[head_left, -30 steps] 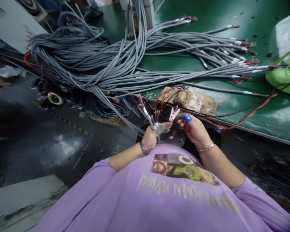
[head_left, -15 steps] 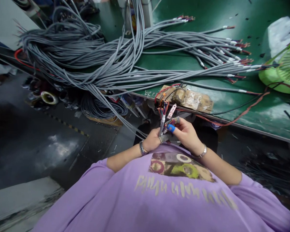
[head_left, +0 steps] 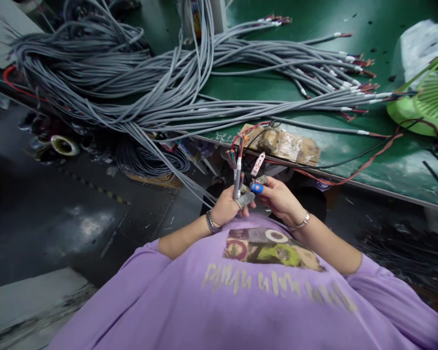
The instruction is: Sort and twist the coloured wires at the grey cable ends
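Close to my body at the table's front edge, my left hand (head_left: 228, 206) is closed around grey cable ends (head_left: 237, 181), which stand upright with coloured wires (head_left: 233, 158) fanning out at the top. Grey wrapping covers its thumb. My right hand (head_left: 279, 198) is just to the right, with blue tape (head_left: 256, 188) on one finger and grey wrapping on another. Its thumb and finger pinch at small coloured wire ends, too small to make out well. A pink-white tag (head_left: 258, 164) is just beyond my fingers.
A large bundle of grey cables (head_left: 131, 92) lies across the green table (head_left: 314, 17). A taped wooden block (head_left: 284, 145) sits at the front edge, a green fan (head_left: 432, 97) at the right. Cable coils (head_left: 149, 158) are below the table.
My right fingers have drawn slightly apart from the left ones. The held cable ends now stand more upright, a little further left. The whole view has shifted slightly.
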`<state>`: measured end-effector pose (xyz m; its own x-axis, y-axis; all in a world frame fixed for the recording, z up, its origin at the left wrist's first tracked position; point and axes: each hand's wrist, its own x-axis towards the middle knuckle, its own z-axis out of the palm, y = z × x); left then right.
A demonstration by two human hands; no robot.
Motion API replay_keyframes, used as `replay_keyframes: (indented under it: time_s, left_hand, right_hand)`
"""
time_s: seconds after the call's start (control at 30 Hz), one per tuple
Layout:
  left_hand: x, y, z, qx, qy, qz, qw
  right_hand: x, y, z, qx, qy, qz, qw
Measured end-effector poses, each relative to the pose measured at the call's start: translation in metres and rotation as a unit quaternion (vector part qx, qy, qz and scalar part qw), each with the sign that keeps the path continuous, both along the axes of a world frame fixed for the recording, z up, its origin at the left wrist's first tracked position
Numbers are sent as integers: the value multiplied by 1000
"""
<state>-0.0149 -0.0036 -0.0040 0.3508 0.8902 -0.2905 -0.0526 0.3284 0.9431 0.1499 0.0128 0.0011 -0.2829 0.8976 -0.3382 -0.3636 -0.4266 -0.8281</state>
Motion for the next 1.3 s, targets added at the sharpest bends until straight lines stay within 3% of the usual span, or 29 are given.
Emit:
replay_keyframes:
  time_s: [0.17, 0.33, 0.47, 0.83, 0.97, 1.1, 1.3]
  left_hand:
    - [2, 0, 2, -50, 21, -11, 998]
    - [3, 4, 0, -81, -44, 101, 991]
    - [2, 8, -2, -83, -71, 162, 981]
    - [3, 7, 0, -78, -45, 98, 991]
    - [2, 8, -2, -77, -20, 79, 994]
    - [3, 6, -1, -70, -23, 110, 991]
    - [5, 4, -1, -51, -46, 136, 988]
  right_hand:
    - [-5, 1, 8, 54, -22, 17, 998]
    - [-7, 3, 0, 56, -47, -38, 997]
    - [-5, 0, -13, 44, -46, -38, 997]
    - [-14, 10, -3, 60, -40, 47, 996]
    - [-19, 10, -6, 28, -6, 25, 999]
    - [-20, 5, -6, 37, -8, -56, 998]
    - [-19, -1, -5, 37, 39, -42, 998]
